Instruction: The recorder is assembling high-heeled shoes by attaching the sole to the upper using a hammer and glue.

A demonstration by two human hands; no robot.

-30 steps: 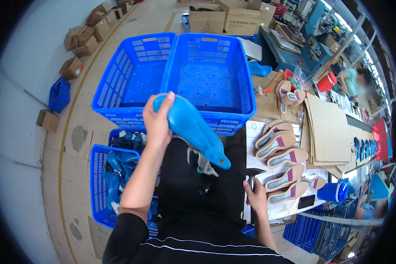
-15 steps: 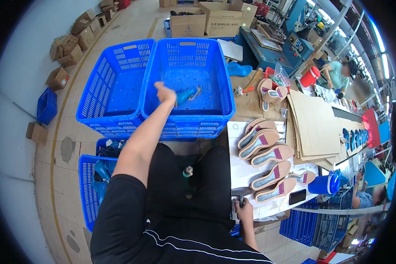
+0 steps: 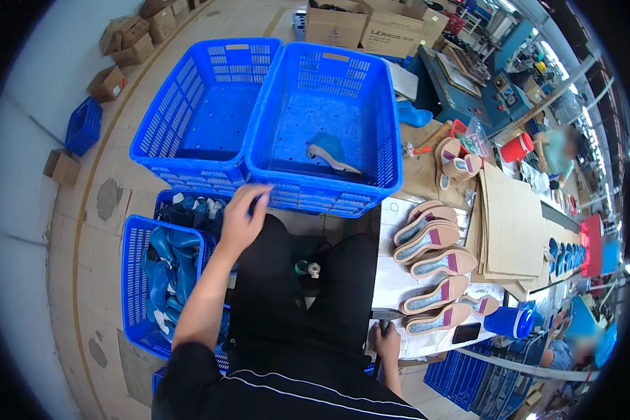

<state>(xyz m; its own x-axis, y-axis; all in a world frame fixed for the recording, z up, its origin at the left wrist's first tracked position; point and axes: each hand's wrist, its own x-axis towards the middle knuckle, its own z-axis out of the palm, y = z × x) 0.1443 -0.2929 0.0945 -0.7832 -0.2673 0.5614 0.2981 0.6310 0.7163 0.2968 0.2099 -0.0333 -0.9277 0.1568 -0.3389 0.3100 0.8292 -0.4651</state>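
Observation:
My left hand (image 3: 243, 222) hangs over my left thigh, just below the near rim of the blue crates, fingers apart and holding nothing. In the right-hand blue crate (image 3: 276, 119) a blue shoe last (image 3: 329, 148) with a pale sole piece lies on the bottom. My right hand (image 3: 387, 343) is closed around a dark-handled tool (image 3: 385, 326) at the table's near edge; its exact kind is partly hidden. Beside that hand, several beige wedge soles (image 3: 437, 318) with purple patches lie on the white-covered table.
Another blue crate (image 3: 210, 150) adjoins on the left. A lower crate (image 3: 129, 280) at my left holds several blue shoe lasts (image 3: 162, 276). Cardboard sheets (image 3: 514, 224), a phone (image 3: 466, 332) and a blue jug (image 3: 509, 321) are on the table. People sit farther right.
My left hand has let go of the blue last, which now lies in the right-hand crate, and has drawn back toward me. My right hand keeps its grip; the view has shifted.

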